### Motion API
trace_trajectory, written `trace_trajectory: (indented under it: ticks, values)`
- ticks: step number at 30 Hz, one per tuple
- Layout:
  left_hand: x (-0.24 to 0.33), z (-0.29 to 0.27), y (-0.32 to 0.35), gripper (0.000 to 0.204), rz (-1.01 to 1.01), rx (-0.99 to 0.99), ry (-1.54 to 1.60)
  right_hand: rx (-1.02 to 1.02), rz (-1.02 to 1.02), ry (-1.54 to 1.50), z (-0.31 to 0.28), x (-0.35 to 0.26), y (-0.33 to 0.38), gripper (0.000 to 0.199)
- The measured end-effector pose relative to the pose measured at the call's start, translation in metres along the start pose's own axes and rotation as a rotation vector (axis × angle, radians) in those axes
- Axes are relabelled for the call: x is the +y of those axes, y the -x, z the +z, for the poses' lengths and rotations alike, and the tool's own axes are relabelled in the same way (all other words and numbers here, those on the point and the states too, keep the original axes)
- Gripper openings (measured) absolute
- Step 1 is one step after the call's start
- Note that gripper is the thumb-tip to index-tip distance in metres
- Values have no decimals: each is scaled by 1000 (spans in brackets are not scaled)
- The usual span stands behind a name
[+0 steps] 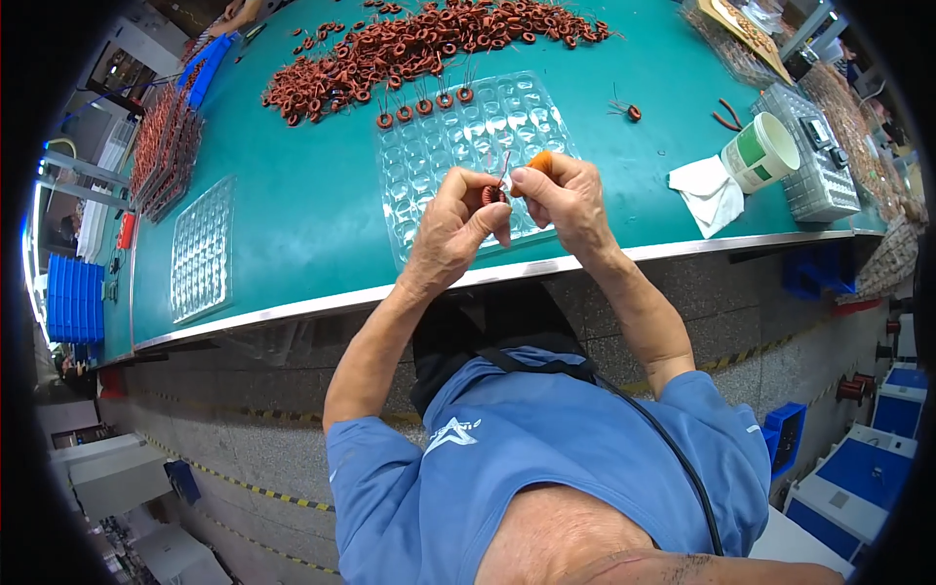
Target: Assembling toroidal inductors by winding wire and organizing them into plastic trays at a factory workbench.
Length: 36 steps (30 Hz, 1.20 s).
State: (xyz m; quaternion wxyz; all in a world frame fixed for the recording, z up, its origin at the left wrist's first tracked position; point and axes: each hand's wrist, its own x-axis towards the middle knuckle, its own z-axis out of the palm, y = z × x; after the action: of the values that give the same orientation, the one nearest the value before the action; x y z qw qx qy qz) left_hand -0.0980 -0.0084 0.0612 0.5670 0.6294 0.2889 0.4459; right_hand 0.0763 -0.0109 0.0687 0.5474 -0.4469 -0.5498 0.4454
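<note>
Over the near part of a clear plastic tray (398,200), my left hand (447,230) pinches a toroidal coil (493,195) wound in reddish-brown wire. Thin wire leads rise from the coil. Close beside it, my right hand (573,203) has its thumb and index finger pressed together. An orange covering (539,162) shows at that index finger; whether a wire lies in the pinch is too small to see. Along the tray's far edge stand several coils (424,106) with their leads pointing away from me.
A large heap of coils (419,49) covers the far table. To the right lie a single coil (634,113), pliers (727,115), a white cloth (708,195) and a tipped bucket (760,154). At left are another clear tray (202,252) and stacked, filled trays (166,146).
</note>
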Motion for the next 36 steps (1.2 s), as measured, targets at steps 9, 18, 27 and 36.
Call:
trace_trajectory:
  ticks: [9,18,27,36]
  values:
    - [0,-2,6,48,-3,68,128,-163,116,-180,6,11,-11,35]
    - [-14,-2,5,27,-68,225,131,-84,-25,-100,21,20,-11,33]
    - [-35,-8,2,21,2,261,-201,-46,-74,-34,27,22,-9,32]
    - [-30,-73,15,47,139,175,-898,-88,-308,320,-9,28,-133,20]
